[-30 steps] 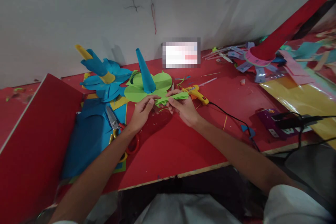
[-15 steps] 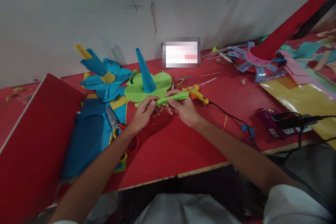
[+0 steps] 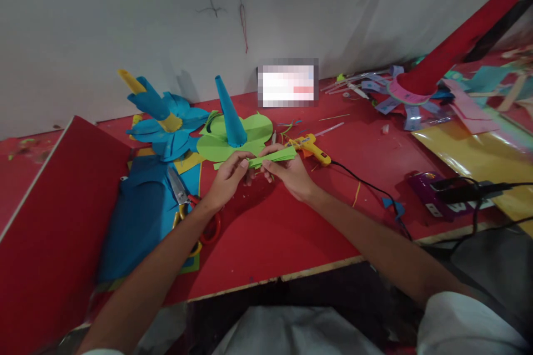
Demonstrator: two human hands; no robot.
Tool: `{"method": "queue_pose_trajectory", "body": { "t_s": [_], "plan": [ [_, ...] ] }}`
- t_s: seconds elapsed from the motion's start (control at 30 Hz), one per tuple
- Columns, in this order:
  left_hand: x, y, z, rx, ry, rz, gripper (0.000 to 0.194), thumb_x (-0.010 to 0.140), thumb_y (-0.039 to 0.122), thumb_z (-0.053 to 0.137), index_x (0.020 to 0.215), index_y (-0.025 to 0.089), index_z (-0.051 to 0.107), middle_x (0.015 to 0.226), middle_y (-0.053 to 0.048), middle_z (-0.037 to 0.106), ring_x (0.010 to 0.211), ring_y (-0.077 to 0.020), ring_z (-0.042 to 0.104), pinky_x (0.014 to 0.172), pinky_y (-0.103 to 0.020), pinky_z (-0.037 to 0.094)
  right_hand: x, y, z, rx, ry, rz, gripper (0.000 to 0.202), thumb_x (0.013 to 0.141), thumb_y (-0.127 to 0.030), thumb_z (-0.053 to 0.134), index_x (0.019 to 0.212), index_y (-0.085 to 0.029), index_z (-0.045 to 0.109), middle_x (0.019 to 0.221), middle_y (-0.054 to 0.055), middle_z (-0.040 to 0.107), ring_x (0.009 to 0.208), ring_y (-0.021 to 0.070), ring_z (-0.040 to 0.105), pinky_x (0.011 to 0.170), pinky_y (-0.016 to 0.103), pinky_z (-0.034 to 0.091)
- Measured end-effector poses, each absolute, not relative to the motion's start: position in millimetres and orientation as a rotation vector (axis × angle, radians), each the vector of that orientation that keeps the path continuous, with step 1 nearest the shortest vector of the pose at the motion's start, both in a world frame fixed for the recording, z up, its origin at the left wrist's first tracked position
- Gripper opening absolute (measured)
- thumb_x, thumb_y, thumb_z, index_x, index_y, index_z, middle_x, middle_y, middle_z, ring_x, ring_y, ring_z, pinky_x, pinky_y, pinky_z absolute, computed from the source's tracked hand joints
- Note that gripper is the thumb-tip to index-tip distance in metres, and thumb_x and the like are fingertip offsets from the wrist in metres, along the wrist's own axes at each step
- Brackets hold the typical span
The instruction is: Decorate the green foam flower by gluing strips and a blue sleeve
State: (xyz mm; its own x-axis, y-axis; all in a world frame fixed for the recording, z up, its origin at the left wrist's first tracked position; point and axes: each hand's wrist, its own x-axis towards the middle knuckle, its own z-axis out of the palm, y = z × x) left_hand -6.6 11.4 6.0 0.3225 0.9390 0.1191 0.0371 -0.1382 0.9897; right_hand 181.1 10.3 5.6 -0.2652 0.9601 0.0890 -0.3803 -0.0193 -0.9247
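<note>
Between my two hands is a bundle of light green paper strips [image 3: 278, 156], held above the red table. My left hand [image 3: 231, 173] pinches the strips' left part between thumb and fingers. Closer to the middle, my right hand [image 3: 291, 173] grips them, its thumb in front and fingers behind. Just beyond stands a blue paper cone [image 3: 230, 119] on a green petal-shaped paper base [image 3: 258, 128]. A yellow glue gun [image 3: 313, 150] lies to the right of my right hand.
Scissors [image 3: 178, 186] with red and yellow handles rest on blue sheets [image 3: 133, 227] at left. A blue paper flower [image 3: 183, 116] stands behind them, near a red board [image 3: 54, 222]. A blurred screen [image 3: 287, 84] leans on the wall. A purple box [image 3: 437, 194] with cables lies at right.
My right thumb and fingers have shifted slightly left along the green strips, and the strips' right end is a little more fanned. The other things stay put.
</note>
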Motion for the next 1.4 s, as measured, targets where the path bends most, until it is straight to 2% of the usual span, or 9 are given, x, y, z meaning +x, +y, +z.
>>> {"method": "queue_pose_trajectory", "body": {
  "t_s": [0.3,0.6,0.8,1.4],
  "plan": [
    [-6.6,12.6,6.1,1.507,0.956,1.063,0.037,0.093,0.051,0.071,0.108,0.019,0.063,0.070,0.003,0.063,0.056,-0.0086,0.058,0.055,-0.021,0.048,178.8,10.3,-0.2,-0.794,-1.186,1.469,0.041,0.076,-0.052,0.085,0.098,-0.024,0.064,0.070,-0.003,0.064,0.059,0.0121,0.057,0.053,0.026,0.048],
    [-6.7,7.0,7.1,1.638,1.051,1.122,0.032,0.099,0.050,0.062,0.110,0.020,0.064,0.074,0.001,0.066,0.058,-0.0102,0.060,0.057,-0.023,0.047,180.1,11.6,-3.2,-0.826,-1.154,1.460,0.039,0.077,-0.051,0.085,0.098,-0.024,0.065,0.070,-0.003,0.065,0.057,0.0117,0.058,0.052,0.026,0.049],
    [-6.5,6.5,2.7,1.798,1.155,1.208,0.037,0.087,0.045,0.078,0.111,0.021,0.063,0.082,0.002,0.062,0.068,-0.0108,0.060,0.064,-0.023,0.048,181.2,11.6,0.1,-0.811,-1.121,1.462,0.041,0.077,-0.051,0.085,0.098,-0.023,0.063,0.068,-0.004,0.065,0.056,0.0101,0.057,0.051,0.024,0.048],
    [-7.1,8.5,2.5,1.685,1.105,1.159,0.033,0.096,0.049,0.065,0.111,0.019,0.062,0.079,0.000,0.066,0.064,-0.0119,0.063,0.064,-0.024,0.052,181.2,12.0,3.3,-0.775,-1.104,1.469,0.040,0.078,-0.051,0.084,0.098,-0.024,0.062,0.069,-0.004,0.064,0.054,0.0105,0.058,0.050,0.025,0.051]
  ]
}}
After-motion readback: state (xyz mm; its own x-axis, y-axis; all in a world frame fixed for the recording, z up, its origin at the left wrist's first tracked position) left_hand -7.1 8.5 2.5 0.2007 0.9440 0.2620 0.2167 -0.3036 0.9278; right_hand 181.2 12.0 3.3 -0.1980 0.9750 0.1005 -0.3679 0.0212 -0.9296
